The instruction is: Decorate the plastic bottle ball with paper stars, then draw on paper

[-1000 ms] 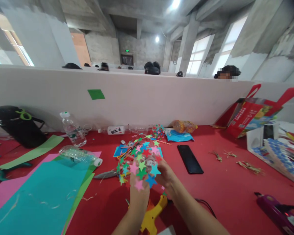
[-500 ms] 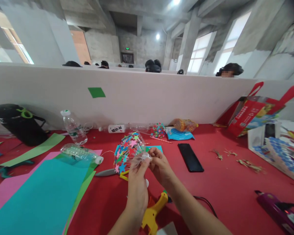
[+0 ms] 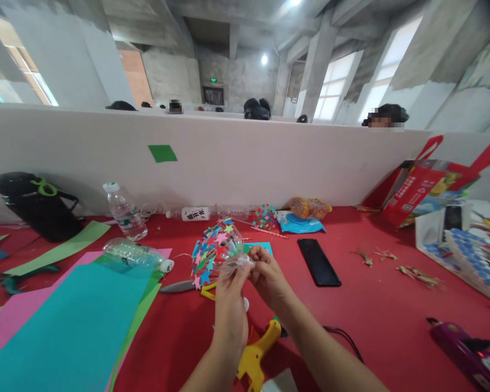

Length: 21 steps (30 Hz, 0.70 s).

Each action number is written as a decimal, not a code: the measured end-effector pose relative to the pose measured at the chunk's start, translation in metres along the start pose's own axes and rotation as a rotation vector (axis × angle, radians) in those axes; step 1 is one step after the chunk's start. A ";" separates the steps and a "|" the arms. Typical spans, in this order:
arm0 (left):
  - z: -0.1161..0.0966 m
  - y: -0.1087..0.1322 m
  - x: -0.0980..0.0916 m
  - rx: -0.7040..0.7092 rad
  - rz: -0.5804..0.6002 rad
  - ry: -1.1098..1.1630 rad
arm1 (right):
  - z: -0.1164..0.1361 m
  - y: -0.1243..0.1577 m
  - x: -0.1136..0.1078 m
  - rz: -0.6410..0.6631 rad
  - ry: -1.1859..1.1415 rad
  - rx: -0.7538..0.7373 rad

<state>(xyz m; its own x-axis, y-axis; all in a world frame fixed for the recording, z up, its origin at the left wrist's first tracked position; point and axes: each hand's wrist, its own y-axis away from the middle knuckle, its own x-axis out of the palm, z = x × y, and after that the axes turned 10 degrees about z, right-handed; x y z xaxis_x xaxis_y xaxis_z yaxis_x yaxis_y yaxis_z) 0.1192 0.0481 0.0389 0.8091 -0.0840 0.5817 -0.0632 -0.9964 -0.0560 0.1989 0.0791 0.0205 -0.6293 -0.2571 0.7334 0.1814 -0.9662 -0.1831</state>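
Note:
Both of my hands meet at the gathered, narrow end of a clear plastic piece covered with coloured stars (image 3: 214, 253). My left hand (image 3: 232, 296) pinches this end between thumb and fingers. Against the same spot, my right hand (image 3: 267, 272) has its fingertips closed; whether it grips the plastic or something small and whitish there is hard to make out. The star-covered part spreads to the left, above yellow-handled scissors (image 3: 179, 287) on the red table. Below my hands lies a yellow glue gun (image 3: 256, 356), partly hidden by my left wrist.
Coloured paper sheets (image 3: 69, 326) and a lying clear bottle (image 3: 133, 255) are at left, near an upright bottle (image 3: 126, 215) and black flask (image 3: 35, 207). A phone (image 3: 318, 262) lies right of my hands. A purple device (image 3: 465, 351) and red bag (image 3: 416, 190) are farther right.
My hands stay at the gathered end with almost the same grip. The whole view has shifted very slightly; nothing has plainly been taken up or let go.

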 end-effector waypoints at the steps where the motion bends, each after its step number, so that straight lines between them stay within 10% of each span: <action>1: 0.000 0.000 0.000 -0.004 -0.003 0.005 | 0.000 0.000 0.000 -0.003 -0.002 0.003; 21: -0.002 0.001 0.003 -0.045 -0.088 0.144 | 0.001 0.002 0.009 -0.017 0.000 0.000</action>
<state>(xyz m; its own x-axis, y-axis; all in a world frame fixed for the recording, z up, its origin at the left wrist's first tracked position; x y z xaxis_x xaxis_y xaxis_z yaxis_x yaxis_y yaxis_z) 0.1205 0.0466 0.0422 0.7211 0.0064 0.6928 -0.0249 -0.9991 0.0351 0.1946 0.0747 0.0274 -0.6326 -0.2407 0.7361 0.1706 -0.9704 -0.1707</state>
